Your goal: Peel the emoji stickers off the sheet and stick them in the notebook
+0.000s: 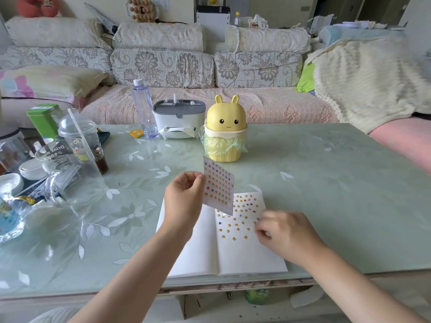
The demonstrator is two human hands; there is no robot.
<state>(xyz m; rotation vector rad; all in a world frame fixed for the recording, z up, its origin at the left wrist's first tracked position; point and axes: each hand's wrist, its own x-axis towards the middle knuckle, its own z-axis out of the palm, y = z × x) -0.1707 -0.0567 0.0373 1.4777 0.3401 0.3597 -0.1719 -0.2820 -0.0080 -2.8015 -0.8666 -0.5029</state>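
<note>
The left grip [184,197] pinches the sticker sheet [219,185] by its edge above the notebook [205,248]; it looks thin, light and bendy. The right grip [286,231] over the notebook is too blurry to tell

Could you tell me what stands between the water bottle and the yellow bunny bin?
A grey-lidded white box stands between bottle and bin, in the head view.

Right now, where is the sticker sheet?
In the head view, the sticker sheet is held near the centre, pinched at its left edge by the left hand, above the open notebook and in front of the yellow bunny bin.
</note>
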